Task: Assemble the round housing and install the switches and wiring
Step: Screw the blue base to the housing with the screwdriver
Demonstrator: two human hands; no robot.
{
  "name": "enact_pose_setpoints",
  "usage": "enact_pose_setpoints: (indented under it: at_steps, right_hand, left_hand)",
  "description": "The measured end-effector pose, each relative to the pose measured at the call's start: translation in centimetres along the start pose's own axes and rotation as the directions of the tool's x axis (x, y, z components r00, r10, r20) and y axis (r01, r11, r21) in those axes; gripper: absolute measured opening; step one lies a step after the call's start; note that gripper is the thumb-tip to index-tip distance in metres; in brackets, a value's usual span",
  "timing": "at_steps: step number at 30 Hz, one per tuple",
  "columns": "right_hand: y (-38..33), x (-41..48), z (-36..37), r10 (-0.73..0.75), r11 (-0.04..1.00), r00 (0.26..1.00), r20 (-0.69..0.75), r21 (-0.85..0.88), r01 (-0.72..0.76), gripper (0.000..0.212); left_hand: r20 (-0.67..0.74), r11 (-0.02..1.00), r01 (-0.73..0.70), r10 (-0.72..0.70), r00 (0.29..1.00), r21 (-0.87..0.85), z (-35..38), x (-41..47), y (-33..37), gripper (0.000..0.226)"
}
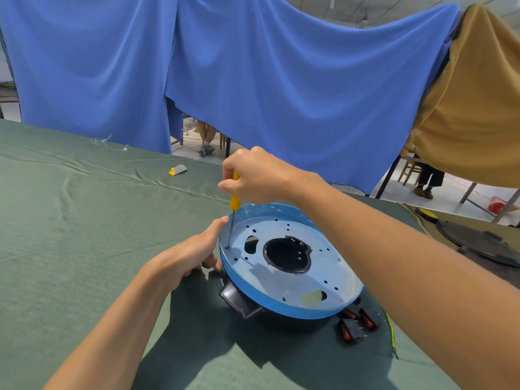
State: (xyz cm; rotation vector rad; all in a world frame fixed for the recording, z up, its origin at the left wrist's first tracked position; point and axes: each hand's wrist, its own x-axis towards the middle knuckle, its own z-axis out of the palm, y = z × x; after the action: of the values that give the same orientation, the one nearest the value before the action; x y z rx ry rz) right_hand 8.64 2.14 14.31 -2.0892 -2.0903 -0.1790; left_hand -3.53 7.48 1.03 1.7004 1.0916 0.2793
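The round housing (284, 288) sits on the green cloth, a black base under a blue-rimmed pale plate with a dark centre hole. My right hand (259, 174) grips a yellow-handled screwdriver (233, 201) held upright, its tip on a screw at the plate's left edge. My left hand (197, 249) rests against the housing's left rim, thumb on top, fingers on the side. Three black switches with red rockers (358, 322) lie at the housing's front right. A yellow-green wire (392, 337) runs beside them.
A dark round cover (481, 243) lies at the right on another cloth. A small yellow-and-white scrap (177, 170) and clear plastic bits (108, 142) lie far left on the green table cloth (84, 220). Blue and tan drapes hang behind; seated people's legs show beyond.
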Motion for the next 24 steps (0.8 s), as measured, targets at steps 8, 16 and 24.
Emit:
enact_pose_setpoints:
  at_steps: [8, 16, 24]
  right_hand:
    - [-0.1, -0.4, 0.8, -0.024, 1.000, 1.000, 0.016, -0.013, 0.024, 0.023]
    - [-0.2, -0.9, 1.1, -0.044, 0.999, 0.999, 0.024, -0.027, 0.045, 0.027]
    - [-0.3, -1.4, 1.3, -0.028, 0.996, 0.999, -0.033, -0.080, 0.025, 0.030]
  left_hand:
    - [-0.030, 0.989, -0.123, 0.126, 0.992, 0.085, 0.2, 0.0, -0.3, 0.074]
    - [-0.270, 0.958, -0.126, 0.197, 0.943, 0.259, 0.2, -0.3, 0.0, 0.061]
    - [-0.395, 0.860, -0.506, 0.490, 0.777, 0.072, -0.3, -0.9, 0.7, 0.022]
